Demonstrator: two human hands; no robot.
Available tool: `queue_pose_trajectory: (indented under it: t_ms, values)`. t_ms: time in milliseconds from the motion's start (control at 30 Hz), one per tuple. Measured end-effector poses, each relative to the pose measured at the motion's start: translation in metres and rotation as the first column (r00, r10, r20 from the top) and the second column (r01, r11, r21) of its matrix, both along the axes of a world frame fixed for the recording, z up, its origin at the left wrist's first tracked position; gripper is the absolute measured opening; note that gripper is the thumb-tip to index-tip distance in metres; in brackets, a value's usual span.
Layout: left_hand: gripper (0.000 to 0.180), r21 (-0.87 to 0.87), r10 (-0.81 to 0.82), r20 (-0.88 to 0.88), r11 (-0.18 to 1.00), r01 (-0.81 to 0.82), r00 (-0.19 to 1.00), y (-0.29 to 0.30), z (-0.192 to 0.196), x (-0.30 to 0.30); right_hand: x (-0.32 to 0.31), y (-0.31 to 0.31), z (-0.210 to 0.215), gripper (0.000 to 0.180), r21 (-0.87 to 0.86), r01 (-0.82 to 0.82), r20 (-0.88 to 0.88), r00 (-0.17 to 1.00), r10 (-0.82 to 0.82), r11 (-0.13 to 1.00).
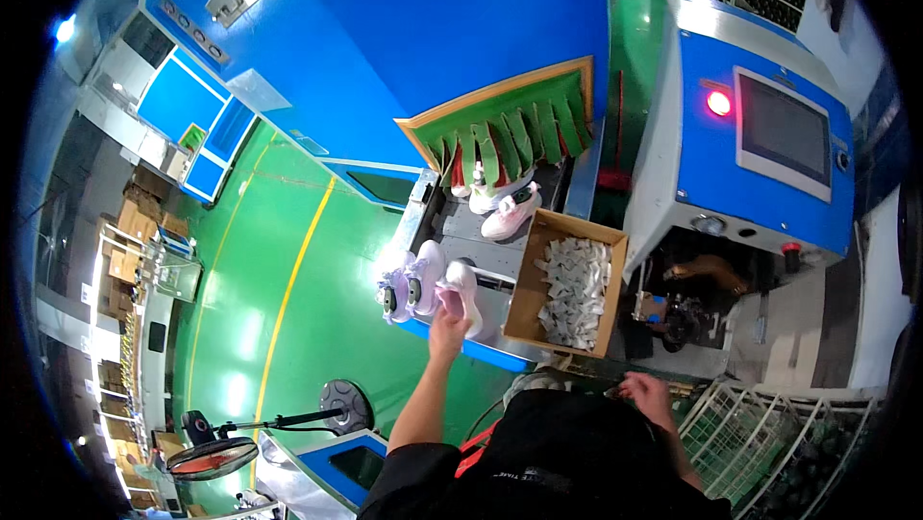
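Note:
My left hand (pixel 446 335) is closed on the collar of a white-pink sneaker (pixel 464 287) at the end of the conveyor. Just left of it stand a pale sneaker with a dark patch (pixel 425 275) and a lilac-tinted sneaker (pixel 392 287). Close to my body, my right hand (pixel 648 397) has its fingers drawn together; a small thing seems to be at the fingertips, too small to name. A cardboard box (pixel 520 299) full of crumpled whitish pieces (pixel 575 291) sits between my hands, beyond them.
Farther up the conveyor (pixel 486 239), more sneakers (pixel 510 212) lie before a green strip curtain (pixel 510 140) in a large blue machine (pixel 433 20). At right stands a blue-white machine with a screen (pixel 784 131). A wire rack (pixel 740 433) is near right; a fan (pixel 213 458) stands left.

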State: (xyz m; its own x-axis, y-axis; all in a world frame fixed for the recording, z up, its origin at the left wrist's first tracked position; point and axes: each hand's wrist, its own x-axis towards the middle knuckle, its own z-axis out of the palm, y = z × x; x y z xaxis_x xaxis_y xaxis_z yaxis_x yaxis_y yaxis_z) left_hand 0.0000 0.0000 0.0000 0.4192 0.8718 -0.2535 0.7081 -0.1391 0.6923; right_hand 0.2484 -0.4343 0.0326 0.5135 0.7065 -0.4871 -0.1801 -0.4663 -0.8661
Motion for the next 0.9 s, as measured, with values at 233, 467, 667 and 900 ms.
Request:
queue_pose_trajectory:
  t_ms: [233,467,667,900]
  values:
    - [0.021,0.554,0.04,-0.235,0.827,0.1,0.971,0.027,0.003,0.022,0.007,0.168,-0.043,0.049,-0.258,-0.533,-0.162,0.846,0.507,0.806]
    - [0.034,0.186,-0.205,0.103,0.965,0.183,0.973,0.168,0.033,0.095,0.001,0.16,-0.109,0.05,-0.192,-0.563,-0.544,0.743,0.39,0.804]
    - [0.079,-0.097,-0.119,0.398,0.981,0.17,0.91,0.308,-0.079,0.222,-0.024,0.138,-0.077,0.037,0.099,0.182,-0.67,0.739,-0.07,0.978]
    - [0.048,-0.089,-0.175,0.218,0.976,0.198,0.96,0.309,-0.073,0.265,0.007,0.17,0.003,0.046,-0.467,-0.362,-0.032,0.919,0.393,0.807]
